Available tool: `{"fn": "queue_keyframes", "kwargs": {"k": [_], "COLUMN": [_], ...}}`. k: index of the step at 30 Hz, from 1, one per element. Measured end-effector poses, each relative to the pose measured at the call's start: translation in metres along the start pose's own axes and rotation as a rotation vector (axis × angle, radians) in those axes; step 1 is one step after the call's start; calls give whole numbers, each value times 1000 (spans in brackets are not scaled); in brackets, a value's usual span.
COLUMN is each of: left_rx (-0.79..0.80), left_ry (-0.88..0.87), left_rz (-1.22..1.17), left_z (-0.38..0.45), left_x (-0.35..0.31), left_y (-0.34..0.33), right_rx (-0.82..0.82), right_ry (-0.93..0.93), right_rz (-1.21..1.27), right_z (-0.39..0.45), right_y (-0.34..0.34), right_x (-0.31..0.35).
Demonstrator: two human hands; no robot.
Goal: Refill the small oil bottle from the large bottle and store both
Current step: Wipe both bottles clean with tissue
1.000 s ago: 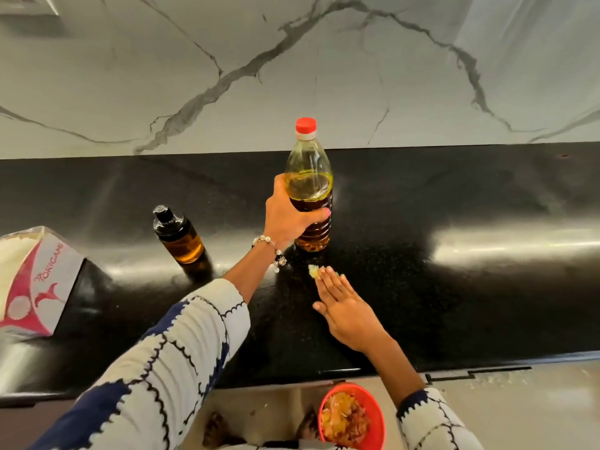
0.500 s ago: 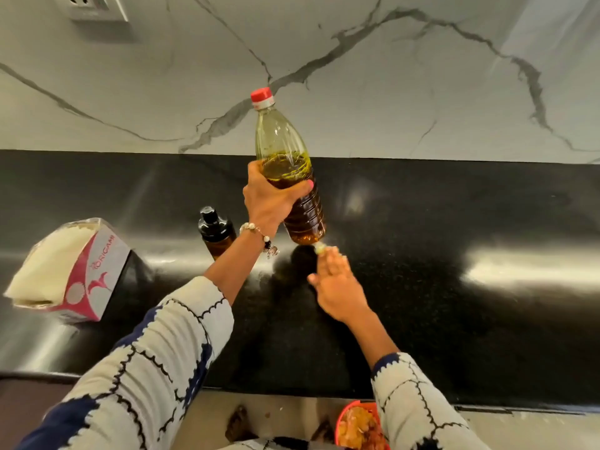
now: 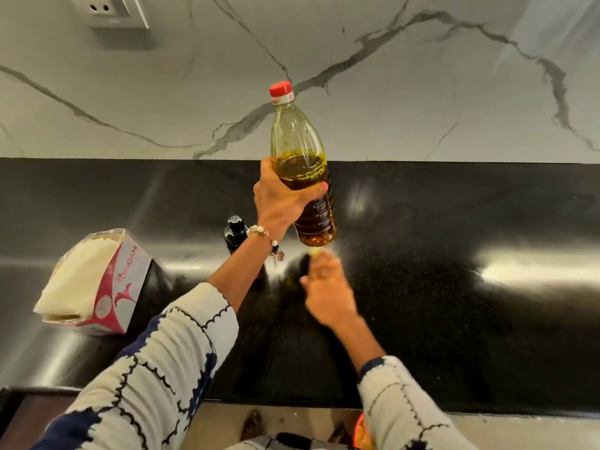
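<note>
Large oil bottle (image 3: 302,170) hangs clear above the black counter (image 3: 454,254), upright with a slight lean, its red cap (image 3: 280,89) screwed on and reaching up in front of the veined marble wall (image 3: 389,118). Amber oil fills roughly its lower half. The left hand (image 3: 279,199) grips it round the middle, fingers and thumb wrapped about the body; a beaded bracelet (image 3: 266,235) sits at that wrist. The small oil bottle (image 3: 236,233), dark with a black top, stands on the counter just behind the left forearm, partly hidden by it. The right hand (image 3: 328,287) is low over the counter, just under the big bottle's base; it is blurred, and something small and pale yellow shows at its fingertips, but whether the fingers pinch it I cannot tell. A packet of paper napkins (image 3: 94,280) lies at the left of the counter. A wall socket (image 3: 110,9) sits top left.
</note>
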State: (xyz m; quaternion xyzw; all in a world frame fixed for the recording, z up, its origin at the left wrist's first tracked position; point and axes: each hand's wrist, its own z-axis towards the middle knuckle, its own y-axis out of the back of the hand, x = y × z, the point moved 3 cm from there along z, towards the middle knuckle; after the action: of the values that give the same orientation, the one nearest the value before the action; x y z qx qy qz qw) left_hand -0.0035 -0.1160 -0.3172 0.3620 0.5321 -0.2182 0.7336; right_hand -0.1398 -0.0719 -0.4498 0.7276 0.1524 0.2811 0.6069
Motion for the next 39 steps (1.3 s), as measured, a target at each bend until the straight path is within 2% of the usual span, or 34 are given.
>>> {"fn": "queue_keyframes", "kwargs": {"k": [3, 5, 7, 9, 13, 16, 18, 20, 22, 23, 26, 28, 31, 34, 37, 39], "left_rx": [30, 55, 78, 110, 162, 167, 168, 167, 164, 164, 169, 171, 205, 290, 262, 226], "left_ry": [-15, -8, 0, 7, 2, -30, -54, -72, -98, -110, -133, -141, -125, -106, -81, -31], "left_rz": [41, 56, 67, 78, 82, 102, 112, 114, 111, 112, 105, 84, 39, 18, 43, 88], "left_z": [0, -3, -8, -14, -30, -44, -52, -59, -64, -67, -75, -80, -86, -88, -97, -105], "left_x": [3, 9, 14, 19, 23, 21, 19, 16, 13, 12, 11, 12, 14, 19, 28, 39], "left_y": [-4, -8, -13, -20, -36, -46, -52, -56, -60, -62, -66, -67, -67, -63, -43, -28], "right_rx": [111, 108, 30, -32, -265, -337, -336, -313, -297, -236, -61, -51, -66, -218, -299, -288], "right_ry": [231, 314, 286, 128, -368, -751, -790, -655, -414, -269, 147, 238, 26, -290, -625, -698], "right_rz": [-9, -14, -1, 66, 189, 143, 167, 145, 136, 89, 2, 47, 145, 220, 157, 184], "right_z": [-17, -24, -32, -41, -71, -73, -70, -66, -65, -69, -79, -90, -108, -121, -110, -100], "right_y": [-18, -18, -10, 1, 18, 10, 3, -10, -28, -33, -26, -12, 6, 15, 13, 11], "right_x": [49, 32, -11, -73, -171, -156, -111, -57, -11, 3, -22, -67, -152, -206, -187, -136]}}
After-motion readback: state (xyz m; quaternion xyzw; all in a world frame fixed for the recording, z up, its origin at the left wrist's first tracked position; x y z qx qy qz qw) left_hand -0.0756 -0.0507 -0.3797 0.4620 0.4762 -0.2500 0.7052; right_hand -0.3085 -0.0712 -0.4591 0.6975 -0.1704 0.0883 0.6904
